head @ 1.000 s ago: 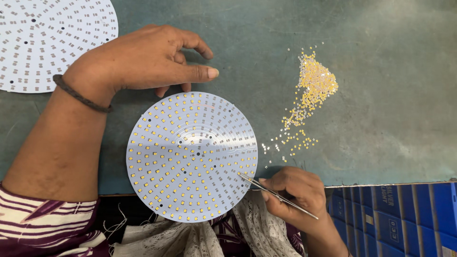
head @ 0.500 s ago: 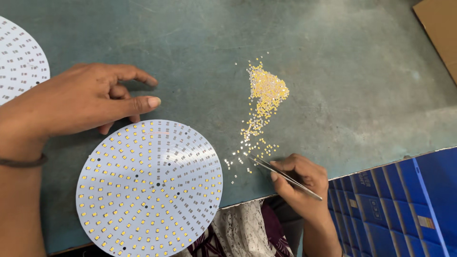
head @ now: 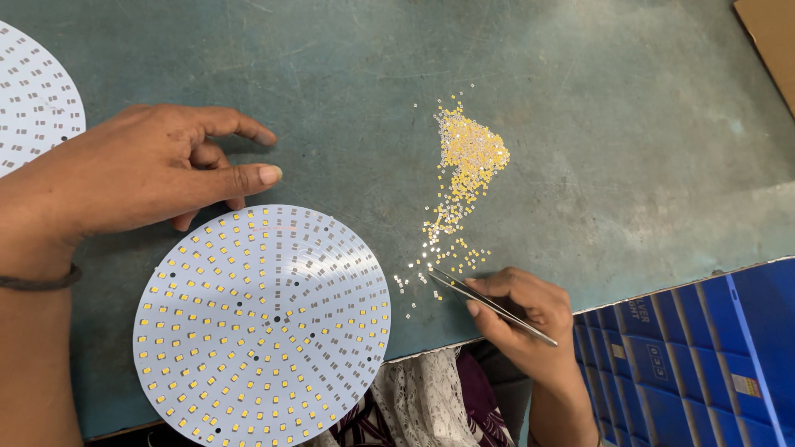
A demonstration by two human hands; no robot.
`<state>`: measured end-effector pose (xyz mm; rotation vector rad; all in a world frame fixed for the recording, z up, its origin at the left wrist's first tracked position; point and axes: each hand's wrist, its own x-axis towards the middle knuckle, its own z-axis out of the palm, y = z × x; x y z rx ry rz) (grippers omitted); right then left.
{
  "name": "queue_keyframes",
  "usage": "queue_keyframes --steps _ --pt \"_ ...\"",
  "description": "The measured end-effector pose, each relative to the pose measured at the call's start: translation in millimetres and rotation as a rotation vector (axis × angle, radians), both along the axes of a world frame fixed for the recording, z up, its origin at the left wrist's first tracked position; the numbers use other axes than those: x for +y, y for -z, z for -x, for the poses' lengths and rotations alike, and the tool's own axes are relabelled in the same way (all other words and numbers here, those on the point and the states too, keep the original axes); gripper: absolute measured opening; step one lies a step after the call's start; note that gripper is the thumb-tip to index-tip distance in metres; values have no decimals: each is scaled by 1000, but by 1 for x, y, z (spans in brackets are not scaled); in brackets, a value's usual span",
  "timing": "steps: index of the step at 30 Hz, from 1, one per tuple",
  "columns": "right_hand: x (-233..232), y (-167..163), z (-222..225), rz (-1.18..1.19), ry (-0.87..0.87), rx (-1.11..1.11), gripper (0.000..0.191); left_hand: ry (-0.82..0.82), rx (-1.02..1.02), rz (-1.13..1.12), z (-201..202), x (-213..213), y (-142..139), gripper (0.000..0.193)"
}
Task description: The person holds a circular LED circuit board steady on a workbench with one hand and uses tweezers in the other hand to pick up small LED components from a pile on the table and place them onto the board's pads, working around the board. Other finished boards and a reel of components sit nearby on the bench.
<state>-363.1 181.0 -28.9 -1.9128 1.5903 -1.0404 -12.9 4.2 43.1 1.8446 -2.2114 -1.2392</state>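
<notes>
**Tweezers at the chip scatter, near the bench's front edge**

Right hand (head: 522,319) pinched thin metal tweezers (head: 489,303), fingers pressed together round the shaft. The tweezers' long axis ran from lower right up to upper left, tips down among the loose chips (head: 443,248) strewn just in front of the hand. Whether a chip sat between the tips was too small to tell. The scatter trailed away from the front edge up to a denser yellow pile (head: 470,151) toward mid-bench, so the chips lay up and slightly left of the right hand, which was far nearer than the other.

Left hand (head: 157,174) rested flat on the green bench (head: 621,149), fingers loosely spread, holding nothing, just past the top rim of the round white board (head: 262,324). The board lay at the front edge, left of the tweezers, partly filled with small yellow squares, grey bare pads elsewhere. A second board (head: 33,95) showed at the left edge; blue trays (head: 687,356) at the front right corner.
</notes>
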Motion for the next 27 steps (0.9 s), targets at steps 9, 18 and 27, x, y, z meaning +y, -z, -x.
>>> queue_keyframes --steps 9,18,27 --pt "8 3 -43 122 -145 -60 16 59 218 79 -9 -6 8 63" --pt "3 -4 -65 112 -309 -16 18 60 162 113 -5 -4 1 65" --pt "-2 -5 -57 20 -374 -28 18 57 162 115 -4 -3 1 63"
